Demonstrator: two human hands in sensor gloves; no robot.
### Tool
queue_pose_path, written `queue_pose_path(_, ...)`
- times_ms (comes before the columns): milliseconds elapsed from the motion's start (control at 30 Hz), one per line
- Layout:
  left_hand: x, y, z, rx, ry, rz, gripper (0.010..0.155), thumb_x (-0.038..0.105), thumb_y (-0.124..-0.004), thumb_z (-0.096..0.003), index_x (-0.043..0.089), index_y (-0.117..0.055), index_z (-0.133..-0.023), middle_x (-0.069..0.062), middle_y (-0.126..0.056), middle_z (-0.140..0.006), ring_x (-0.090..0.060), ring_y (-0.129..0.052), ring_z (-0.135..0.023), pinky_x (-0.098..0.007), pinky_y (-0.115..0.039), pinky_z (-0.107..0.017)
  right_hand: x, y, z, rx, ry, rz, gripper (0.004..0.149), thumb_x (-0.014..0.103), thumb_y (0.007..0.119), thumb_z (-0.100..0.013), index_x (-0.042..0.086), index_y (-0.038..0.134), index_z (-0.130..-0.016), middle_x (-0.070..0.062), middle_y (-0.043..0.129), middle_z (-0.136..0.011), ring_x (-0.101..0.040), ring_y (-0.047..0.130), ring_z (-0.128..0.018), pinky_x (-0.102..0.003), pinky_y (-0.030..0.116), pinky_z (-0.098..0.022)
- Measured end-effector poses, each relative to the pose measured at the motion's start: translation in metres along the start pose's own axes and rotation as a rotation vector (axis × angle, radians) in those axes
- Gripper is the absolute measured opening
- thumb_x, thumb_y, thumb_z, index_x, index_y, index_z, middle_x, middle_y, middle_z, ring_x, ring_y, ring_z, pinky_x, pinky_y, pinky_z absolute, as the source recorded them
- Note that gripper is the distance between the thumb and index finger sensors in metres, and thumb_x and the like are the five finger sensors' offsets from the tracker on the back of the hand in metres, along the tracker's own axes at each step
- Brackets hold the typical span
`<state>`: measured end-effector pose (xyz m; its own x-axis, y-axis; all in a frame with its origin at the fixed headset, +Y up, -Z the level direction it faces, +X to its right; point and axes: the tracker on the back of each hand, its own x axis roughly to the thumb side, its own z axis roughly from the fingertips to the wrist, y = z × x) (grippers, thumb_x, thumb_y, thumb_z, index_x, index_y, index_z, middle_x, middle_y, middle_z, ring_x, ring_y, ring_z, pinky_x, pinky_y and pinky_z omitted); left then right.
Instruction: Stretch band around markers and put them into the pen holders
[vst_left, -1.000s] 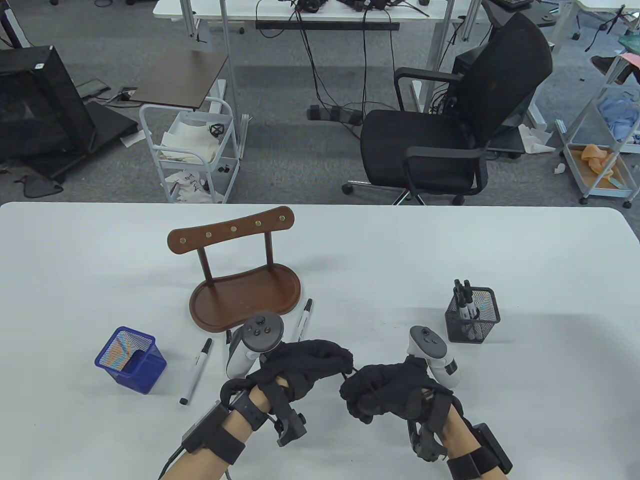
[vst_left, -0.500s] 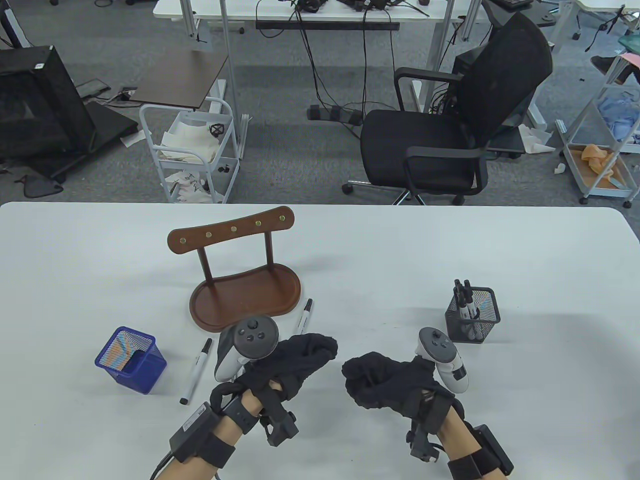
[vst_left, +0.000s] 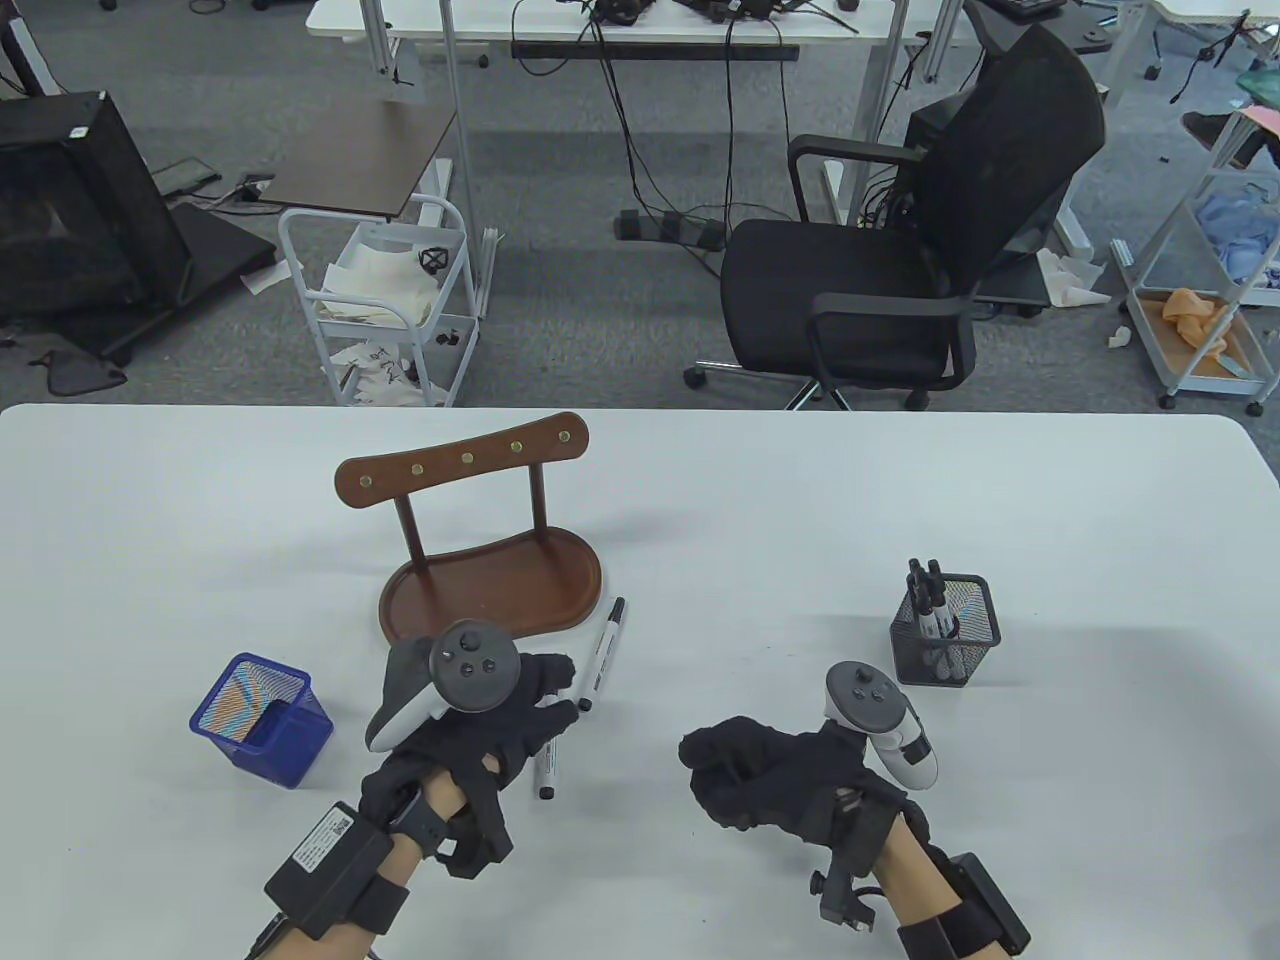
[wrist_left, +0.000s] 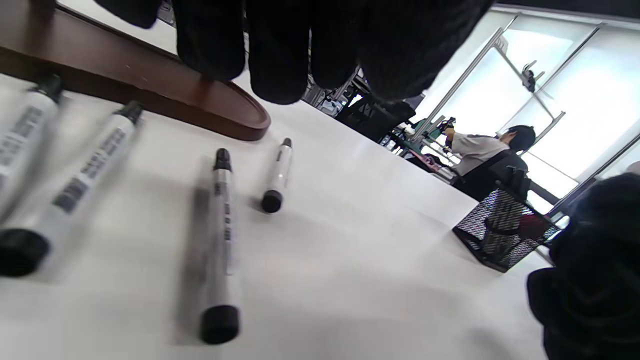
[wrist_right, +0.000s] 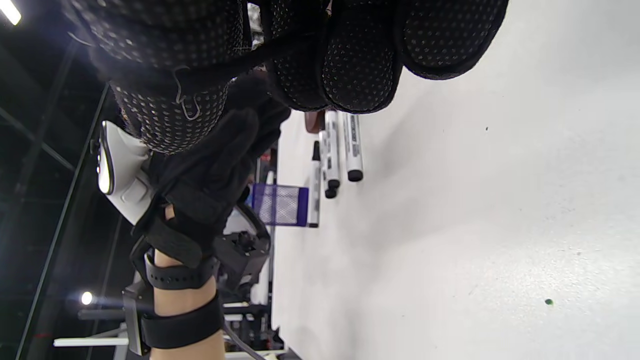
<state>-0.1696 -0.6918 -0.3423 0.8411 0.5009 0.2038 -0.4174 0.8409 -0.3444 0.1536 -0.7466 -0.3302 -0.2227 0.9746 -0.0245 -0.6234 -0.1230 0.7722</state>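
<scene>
the left hand (vst_left: 490, 715) hovers low over the loose markers near the front edge of the surface, its grip apart, fingers (wrist_left: 280, 60) straight and holding nothing. the right hand (vst_left: 770, 775) sits to its right near the front edge, its grip curled tight; it may be pinching the band, but no view shows the band plainly, so i cannot tell what it holds.

the markers (wrist_left: 220, 240) lie side by side just in front of the wooden stand (vst_left: 490, 590). the table view shows only two of them (vst_left: 600, 655) past the glove. the black mesh holder (vst_left: 945, 630) stands toward the right edge with markers already upright in it, and the blue mesh holder (vst_left: 262, 718) stands toward the left edge.

the step in hand looks like gathering markers for a bundle. to do it well, the left fingers should rake the markers together with caps aligned, then lift them as one tight stack, ends clear so the band can slip over.

the left wrist view shows four markers on the surface, two close and blurred, which the table view hides under the hand. the right wrist view shows the right fingers (wrist_right: 350, 65) folded inward, and the blue holder beyond the markers.
</scene>
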Motion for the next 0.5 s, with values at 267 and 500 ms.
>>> queue_pose_path(267, -0.035, 0.013, 0.015, 0.029, 0.202, -0.154, 0.064, 0.033, -0.082, -0.0561, 0.001, -0.064, -0.108, -0.030, -0.073, -0.111, -0.059, -0.068, -0.101, -0.074, -0.055, -0.070, 0.000, 0.002, 0.000, 0.008, 0.004, 0.025, 0.059, 0.039, 0.095, -0.045, 0.036, 0.068, -0.098, -0.003, 0.090, -0.089, -0.029, 0.090, -0.071, -0.053, 0.076, -0.058)
queue_pose_path(500, -0.057, 0.011, 0.025, 0.018, 0.346, -0.215, 0.067, 0.031, -0.085, -0.0550, -0.002, -0.061, -0.108, -0.033, -0.072, -0.110, -0.060, -0.071, -0.097, -0.074, -0.060, -0.067, 0.000, 0.002, 0.000, 0.016, 0.006, 0.033, 0.058, 0.039, 0.095, -0.045, 0.035, 0.069, -0.097, -0.003, 0.090, -0.088, -0.029, 0.091, -0.071, -0.053, 0.076, -0.057)
